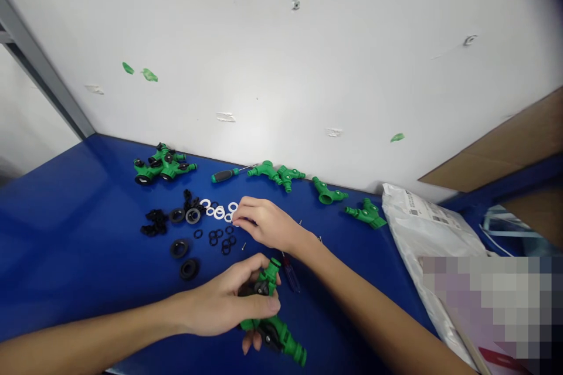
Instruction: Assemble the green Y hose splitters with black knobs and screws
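Note:
My left hand [229, 299] is wrapped around a green Y-shaped hose splitter [288, 343] with black valve levers, held above the front of the table. Part of the splitter is hidden behind the fingers and thumb. Farther back, my right hand [264, 222] has its fingertips pinched together at the right end of a group of white ring washers [219, 212]. Whether a washer is between those fingertips is hidden. Black O-rings [226, 245] lie just in front of the washers. A small screw [243, 246] rests close to the right hand.
Black threaded rings [179, 248] and black levers [155, 222] lie to the left. Assembled green splitters [165, 165] stand at the back left. Along the wall are a screwdriver [225, 175] and green splitter bodies [329, 192]. Another screwdriver [290, 274] lies under the right forearm. A white plastic bag [417, 234] is right.

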`<state>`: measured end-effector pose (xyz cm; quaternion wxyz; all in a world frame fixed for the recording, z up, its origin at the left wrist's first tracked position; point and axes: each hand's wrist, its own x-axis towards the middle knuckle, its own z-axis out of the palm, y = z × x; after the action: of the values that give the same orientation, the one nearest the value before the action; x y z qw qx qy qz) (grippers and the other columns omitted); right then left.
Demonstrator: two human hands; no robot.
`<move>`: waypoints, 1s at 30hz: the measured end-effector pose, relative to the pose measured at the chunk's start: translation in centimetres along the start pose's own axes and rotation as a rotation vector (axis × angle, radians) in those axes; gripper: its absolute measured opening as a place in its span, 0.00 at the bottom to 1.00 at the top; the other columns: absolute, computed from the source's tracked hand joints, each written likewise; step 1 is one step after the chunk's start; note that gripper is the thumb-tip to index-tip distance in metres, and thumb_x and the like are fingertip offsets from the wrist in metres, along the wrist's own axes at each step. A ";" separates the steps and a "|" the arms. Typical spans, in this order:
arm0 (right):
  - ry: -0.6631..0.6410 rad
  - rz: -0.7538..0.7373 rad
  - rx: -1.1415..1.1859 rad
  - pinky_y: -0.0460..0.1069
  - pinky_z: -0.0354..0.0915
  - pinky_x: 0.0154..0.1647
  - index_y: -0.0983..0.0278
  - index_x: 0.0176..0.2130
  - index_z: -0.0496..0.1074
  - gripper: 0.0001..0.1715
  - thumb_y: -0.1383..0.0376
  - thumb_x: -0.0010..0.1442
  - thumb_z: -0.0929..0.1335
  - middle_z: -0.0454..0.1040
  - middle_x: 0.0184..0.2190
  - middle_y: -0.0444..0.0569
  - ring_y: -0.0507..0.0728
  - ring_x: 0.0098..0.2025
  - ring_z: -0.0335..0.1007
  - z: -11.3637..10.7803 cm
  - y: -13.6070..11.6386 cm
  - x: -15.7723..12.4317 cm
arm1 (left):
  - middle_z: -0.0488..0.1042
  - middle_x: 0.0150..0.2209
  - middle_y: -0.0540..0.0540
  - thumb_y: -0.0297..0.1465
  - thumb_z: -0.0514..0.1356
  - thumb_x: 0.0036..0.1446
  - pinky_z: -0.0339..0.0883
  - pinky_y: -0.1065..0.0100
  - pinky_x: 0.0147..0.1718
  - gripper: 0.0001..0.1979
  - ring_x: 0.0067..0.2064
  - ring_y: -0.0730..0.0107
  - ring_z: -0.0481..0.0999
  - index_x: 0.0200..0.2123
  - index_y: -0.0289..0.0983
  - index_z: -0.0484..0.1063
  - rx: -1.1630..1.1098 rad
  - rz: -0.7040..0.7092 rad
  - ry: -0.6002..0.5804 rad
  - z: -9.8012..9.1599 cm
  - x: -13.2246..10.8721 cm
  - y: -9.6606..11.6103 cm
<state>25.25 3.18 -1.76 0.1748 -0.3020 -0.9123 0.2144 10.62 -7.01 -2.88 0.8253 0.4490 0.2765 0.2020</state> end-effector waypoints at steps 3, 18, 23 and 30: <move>0.085 0.046 0.071 0.48 0.66 0.35 0.67 0.36 0.75 0.06 0.72 0.65 0.67 0.74 0.35 0.49 0.51 0.32 0.69 -1.0 -0.1 -1.2 | 0.70 0.38 0.49 0.42 0.65 0.57 0.67 0.71 0.23 0.18 0.24 0.78 0.74 0.38 0.38 0.60 -0.027 0.044 0.055 0.0 0.1 0.0; 0.493 0.416 0.815 0.48 0.72 0.32 0.64 0.32 0.78 0.11 0.58 0.58 0.74 0.79 0.31 0.49 0.54 0.31 0.73 -0.1 -2.3 -10.0 | 0.75 0.47 0.47 0.35 0.64 0.61 0.69 0.63 0.31 0.16 0.31 0.66 0.81 0.41 0.42 0.58 -0.342 0.163 0.328 0.4 0.5 0.5; 0.482 0.358 0.881 0.48 0.73 0.34 0.63 0.33 0.80 0.05 0.62 0.59 0.74 0.79 0.33 0.49 0.53 0.32 0.74 -0.2 -2.1 -10.2 | 0.75 0.46 0.48 0.35 0.63 0.62 0.69 0.63 0.30 0.14 0.30 0.66 0.80 0.41 0.42 0.58 -0.336 0.154 0.352 0.6 0.4 0.7; 0.460 0.284 0.906 0.49 0.74 0.35 0.61 0.37 0.80 0.06 0.66 0.55 0.76 0.78 0.39 0.51 0.55 0.37 0.75 0.1 -2.1 -10.7 | 0.75 0.44 0.48 0.37 0.64 0.61 0.68 0.63 0.29 0.14 0.30 0.66 0.80 0.39 0.41 0.59 -0.363 0.153 0.343 0.4 0.3 1.0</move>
<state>32.28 -5.04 -2.84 0.4528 -0.3560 -0.6164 0.5369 11.03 -6.59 -1.89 0.8158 0.2722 0.3367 0.3834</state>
